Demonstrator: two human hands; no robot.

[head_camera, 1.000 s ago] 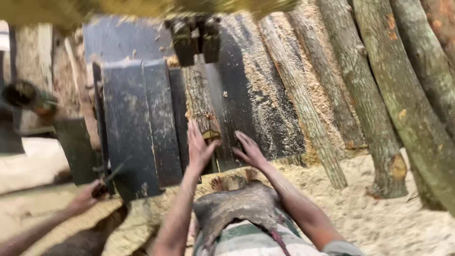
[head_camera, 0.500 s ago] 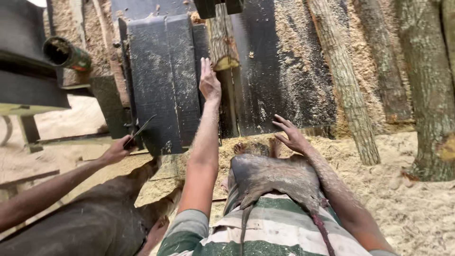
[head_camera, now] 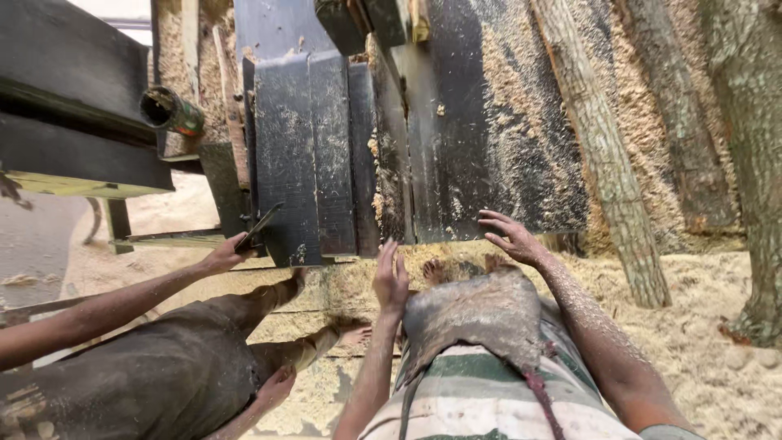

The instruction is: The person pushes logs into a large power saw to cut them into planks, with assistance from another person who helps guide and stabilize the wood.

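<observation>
My left hand (head_camera: 391, 281) hangs open with fingers up, just below the near edge of the dark sawmill table (head_camera: 456, 138). My right hand (head_camera: 509, 236) is open too, fingers spread, hovering at the table's near edge with nothing in it. Sawdust coats my right forearm and the worn apron (head_camera: 472, 318) over my striped shirt. A dark sliding carriage of metal slabs (head_camera: 305, 155) stands left of my hands. Another person's hand (head_camera: 224, 254) grips a dark lever (head_camera: 259, 228) at the carriage's lower left corner.
The other person's legs in dusty trousers (head_camera: 163, 383) are on my left. Logs (head_camera: 603, 155) lean on the right, another at far right (head_camera: 753, 163). Sawdust covers the ground (head_camera: 700, 326). A green-rimmed pipe (head_camera: 171, 110) and dark beams sit upper left.
My left hand has pulled back from the piece of wood on the table to below its edge. That piece is no longer in view. My right hand has lifted slightly.
</observation>
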